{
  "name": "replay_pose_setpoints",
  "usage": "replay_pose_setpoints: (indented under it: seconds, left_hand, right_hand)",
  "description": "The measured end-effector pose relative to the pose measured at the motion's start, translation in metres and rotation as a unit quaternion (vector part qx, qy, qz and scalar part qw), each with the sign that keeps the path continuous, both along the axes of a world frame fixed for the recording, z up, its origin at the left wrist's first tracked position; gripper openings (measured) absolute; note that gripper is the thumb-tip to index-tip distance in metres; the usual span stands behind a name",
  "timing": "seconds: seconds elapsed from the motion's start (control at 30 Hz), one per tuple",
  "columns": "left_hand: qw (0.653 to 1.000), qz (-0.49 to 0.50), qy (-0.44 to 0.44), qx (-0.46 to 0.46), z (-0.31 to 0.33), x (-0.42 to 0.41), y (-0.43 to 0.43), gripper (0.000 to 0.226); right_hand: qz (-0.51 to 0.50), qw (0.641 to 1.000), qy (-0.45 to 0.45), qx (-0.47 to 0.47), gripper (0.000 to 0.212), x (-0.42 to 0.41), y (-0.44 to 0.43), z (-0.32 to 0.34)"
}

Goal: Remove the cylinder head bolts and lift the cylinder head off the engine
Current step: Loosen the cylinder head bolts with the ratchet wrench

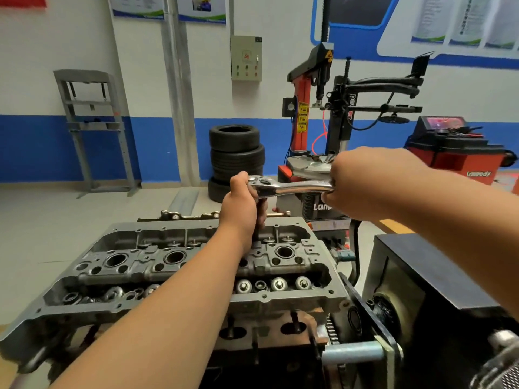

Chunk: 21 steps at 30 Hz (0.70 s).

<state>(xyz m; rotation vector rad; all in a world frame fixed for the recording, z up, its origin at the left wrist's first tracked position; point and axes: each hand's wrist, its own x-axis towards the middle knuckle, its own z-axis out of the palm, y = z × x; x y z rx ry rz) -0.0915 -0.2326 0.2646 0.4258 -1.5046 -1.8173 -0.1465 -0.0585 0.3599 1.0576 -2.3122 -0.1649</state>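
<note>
Chrome shines on the ratchet wrench (292, 188), held level above the cylinder head (179, 265), its handle pointing to the person's right. The left hand (244, 203) is curled around the wrench's round end and the top of the dark extension bar (256, 235) that drops straight down from it, thumb up against the ratchet's cap. The right hand (362, 186) is closed in a full fist around the far end of the handle, fingers wrapped underneath. The bar goes down into the head on its far side, right of the middle; the bolt it reaches is hidden by the left wrist. The grey head sits on top of the engine (252, 346), its cover off, with three round wells along the centre and rows of valve springs along the near edge. The engine is clamped to a stand (373, 318) at the right. Behind, against the blue and white wall, there is a stack of tyres (237, 155), a tyre changer (337, 113) just to its right, a red wheel balancer (455, 153) further right, and a grey press frame (92, 127) well off to the left.
</note>
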Motion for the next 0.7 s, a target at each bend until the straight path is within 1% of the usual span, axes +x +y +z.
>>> replay_pose_setpoints:
  seconds: [0.07, 0.2, 0.27, 0.33, 0.37, 0.43, 0.5, 0.6, 0.7]
  left_hand:
    - [0.999, -0.013, -0.031, 0.014, -0.003, -0.001, -0.004, 0.041]
    - [0.999, -0.023, -0.025, 0.031, -0.005, -0.004, -0.005, 0.042]
    - [0.999, -0.033, -0.027, 0.033, -0.006, -0.003, -0.004, 0.043]
    - [0.998, -0.033, -0.045, 0.023, -0.006, -0.003, -0.003, 0.053]
    - [0.998, -0.022, -0.056, 0.015, -0.007, -0.003, -0.003, 0.06]
    - [0.998, 0.015, -0.068, 0.005, -0.008, -0.006, -0.001, 0.065]
    - [0.997, 0.036, -0.074, 0.004, -0.008, -0.007, 0.0, 0.065]
    - [0.996, 0.019, -0.085, 0.007, -0.006, -0.004, 0.002, 0.066]
    - [0.996, 0.011, -0.092, -0.002, -0.006, -0.003, 0.002, 0.066]
  right_hand:
    - [-0.02, 0.999, -0.019, 0.024, 0.032, 0.003, -0.003, -0.006]
    - [-0.051, 0.997, -0.044, 0.029, 0.033, 0.006, 0.0, -0.004]
    - [-0.047, 0.996, -0.067, 0.026, 0.027, 0.013, 0.003, -0.005]
    - [-0.038, 0.993, -0.109, 0.018, 0.019, 0.025, 0.007, -0.009]
    - [-0.034, 0.991, -0.127, 0.014, 0.017, 0.031, 0.011, -0.012]
    - [-0.026, 0.988, -0.15, 0.013, 0.014, 0.044, 0.017, -0.019]
    - [-0.021, 0.988, -0.154, 0.022, 0.013, 0.058, 0.021, -0.025]
    - [-0.025, 0.989, -0.137, 0.04, 0.018, 0.076, 0.025, -0.03]
    - [-0.049, 0.99, -0.123, 0.043, 0.021, 0.082, 0.026, -0.038]
